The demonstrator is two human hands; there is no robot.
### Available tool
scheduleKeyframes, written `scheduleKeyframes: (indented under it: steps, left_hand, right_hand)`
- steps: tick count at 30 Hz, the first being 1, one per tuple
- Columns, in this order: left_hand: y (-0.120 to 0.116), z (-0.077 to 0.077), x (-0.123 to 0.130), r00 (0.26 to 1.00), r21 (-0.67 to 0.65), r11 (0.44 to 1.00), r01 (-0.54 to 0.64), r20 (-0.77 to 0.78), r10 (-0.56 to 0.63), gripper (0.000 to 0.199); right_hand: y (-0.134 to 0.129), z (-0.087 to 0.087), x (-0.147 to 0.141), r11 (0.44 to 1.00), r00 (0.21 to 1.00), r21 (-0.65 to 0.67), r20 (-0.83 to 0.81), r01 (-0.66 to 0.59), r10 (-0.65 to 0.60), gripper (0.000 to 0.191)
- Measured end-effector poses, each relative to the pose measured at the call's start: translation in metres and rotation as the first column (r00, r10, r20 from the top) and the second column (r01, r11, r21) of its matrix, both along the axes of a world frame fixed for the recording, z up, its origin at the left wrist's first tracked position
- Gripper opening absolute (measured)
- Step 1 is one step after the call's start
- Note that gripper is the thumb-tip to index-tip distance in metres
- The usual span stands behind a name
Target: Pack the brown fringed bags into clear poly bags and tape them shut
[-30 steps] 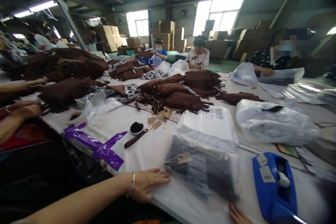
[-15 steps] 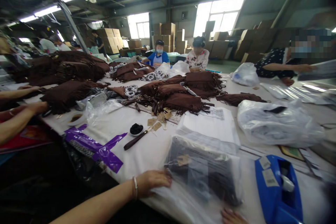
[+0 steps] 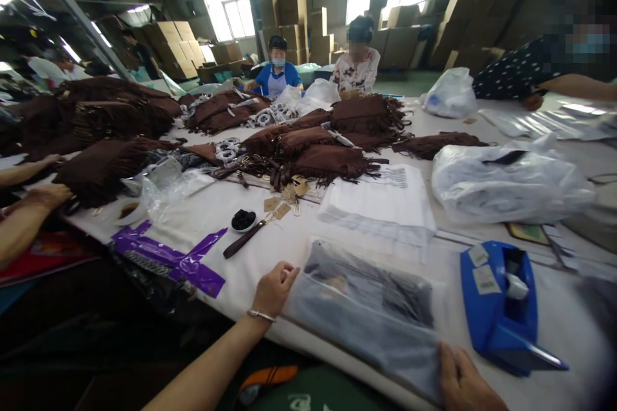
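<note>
From the head view, two bare hands work at the near edge of a table covered in white. Between them lies a clear, flat plastic sleeve with a dark, fringed item inside; a cloudier layer of film covers the item's nearer part. The left hand, with a thin silver bracelet at the wrist, has thumb and fingers drawn together on the sleeve's left edge. The right hand touches the sleeve's near right corner, fingertips on the film; the frame cuts this hand off, so I cannot tell whether it pinches or only presses.

The step in hand looks like folding or straightening the near part of the film over the item. I judge that the next move calls for even tension from both sides, keeping that layer flat and its edges square.

A blue plastic tape dispenser stands just to the right of the sleeve, near the right hand. Beyond the sleeve lies a flat stack of white, translucent plastic sheets, with dark brown fringed bags heaped farther back. Left of the stack are a short brown leather strap and a small white dish of black pieces.
</note>
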State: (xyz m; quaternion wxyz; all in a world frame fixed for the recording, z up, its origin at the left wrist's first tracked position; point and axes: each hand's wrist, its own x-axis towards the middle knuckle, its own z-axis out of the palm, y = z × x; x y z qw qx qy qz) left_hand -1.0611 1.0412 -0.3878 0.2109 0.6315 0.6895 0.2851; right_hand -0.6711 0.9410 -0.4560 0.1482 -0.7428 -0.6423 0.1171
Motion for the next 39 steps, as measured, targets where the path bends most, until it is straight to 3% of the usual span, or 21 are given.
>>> scheduleKeyframes:
  steps: [2, 4, 5, 7, 8, 10, 12, 15, 17, 20, 22, 24, 28, 30, 32, 34, 35, 37, 39]
  left_hand:
    - [0.005, 0.019, 0.006, 0.996, 0.182, 0.981, 0.074, -0.068, -0.062, 0.027]
    - [0.007, 0.034, 0.024, 0.955, 0.319, 0.901, 0.292, -0.154, -0.255, 0.023]
    - [0.007, 0.039, 0.036, 0.899, 0.319, 0.842, 0.436, -0.208, -0.386, 0.023]
    - [0.008, 0.043, 0.062, 0.737, 0.193, 0.717, 0.669, -0.300, -0.606, 0.028]
    - [0.009, 0.043, 0.074, 0.664, 0.105, 0.673, 0.732, -0.331, -0.670, 0.032]
    - [0.013, 0.040, 0.091, 0.581, -0.065, 0.638, 0.768, -0.350, -0.735, 0.038]
    - [0.019, 0.039, 0.099, 0.574, -0.225, 0.635, 0.739, -0.284, -0.768, 0.033]
    - [0.028, 0.038, 0.101, 0.653, -0.385, 0.615, 0.688, -0.040, -0.756, 0.021]
    - [0.033, 0.034, 0.101, 0.720, -0.405, 0.626, 0.666, 0.133, -0.681, 0.019]
    - [0.035, 0.023, 0.100, 0.789, -0.392, 0.688, 0.610, 0.378, -0.484, 0.023]
    - [0.034, 0.014, 0.100, 0.783, -0.381, 0.725, 0.574, 0.514, -0.350, 0.024]
    - [0.032, 0.009, 0.101, 0.772, -0.350, 0.761, 0.547, 0.562, -0.297, 0.022]
    - [0.023, 0.011, 0.108, 0.863, -0.261, 0.847, 0.464, 0.351, -0.364, 0.013]
    - [0.017, 0.013, 0.112, 0.895, -0.216, 0.874, 0.435, 0.210, -0.394, 0.009]
    - [0.014, 0.013, 0.113, 0.901, -0.188, 0.883, 0.430, 0.148, -0.408, 0.010]
    - [0.013, 0.011, 0.113, 0.895, -0.185, 0.878, 0.442, 0.155, -0.418, 0.013]
    - [0.014, 0.010, 0.112, 0.889, -0.193, 0.870, 0.453, 0.167, -0.426, 0.015]
    - [0.017, 0.008, 0.111, 0.882, -0.212, 0.858, 0.468, 0.180, -0.436, 0.019]
    - [0.019, 0.007, 0.111, 0.880, -0.221, 0.853, 0.473, 0.178, -0.441, 0.020]
  right_hand:
    - [-0.003, -0.002, 0.001, 0.992, 0.988, 0.028, 0.096, -0.122, 0.119, 0.046]
    - [-0.004, 0.000, -0.001, 0.994, 0.988, 0.035, 0.118, -0.102, 0.097, 0.044]
    - [-0.004, 0.002, -0.002, 0.998, 0.994, 0.035, 0.102, -0.055, 0.051, 0.041]
    - [-0.002, 0.008, -0.007, 0.998, 0.997, 0.019, 0.048, 0.052, -0.053, 0.037]
    - [-0.002, 0.012, -0.010, 0.995, 0.995, 0.001, 0.018, 0.099, -0.099, 0.036]
    - [0.000, 0.019, -0.016, 0.984, 0.984, -0.049, -0.034, 0.171, -0.172, 0.038]
    - [0.001, 0.026, -0.021, 0.971, 0.972, -0.108, -0.069, 0.215, -0.223, 0.043]
    - [0.001, 0.032, -0.027, 0.942, 0.954, -0.214, -0.095, 0.259, -0.284, 0.050]
    - [0.001, 0.033, -0.027, 0.918, 0.938, -0.274, -0.115, 0.286, -0.327, 0.053]
    - [0.002, 0.030, -0.023, 0.900, 0.915, -0.305, -0.160, 0.311, -0.371, 0.053]
    - [0.004, 0.027, -0.019, 0.902, 0.905, -0.288, -0.188, 0.320, -0.381, 0.050]
    - [0.006, 0.026, -0.018, 0.915, 0.901, -0.242, -0.220, 0.321, -0.375, 0.047]
    - [0.009, 0.027, -0.009, 0.929, 0.882, -0.177, -0.300, 0.324, -0.364, 0.041]
    - [0.006, 0.029, 0.004, 0.913, 0.825, -0.197, -0.392, 0.358, -0.408, 0.040]
    - [0.001, 0.033, 0.025, 0.858, 0.679, -0.227, -0.532, 0.461, -0.506, 0.047]
    - [-0.002, 0.041, 0.047, 0.754, 0.513, -0.193, -0.626, 0.628, -0.588, 0.056]
    - [-0.001, 0.046, 0.057, 0.700, 0.467, -0.145, -0.649, 0.699, -0.601, 0.060]
    - [0.008, 0.058, 0.071, 0.660, 0.476, -0.033, -0.666, 0.751, -0.574, 0.062]
    - [0.022, 0.071, 0.075, 0.726, 0.556, 0.021, -0.659, 0.688, -0.507, 0.063]
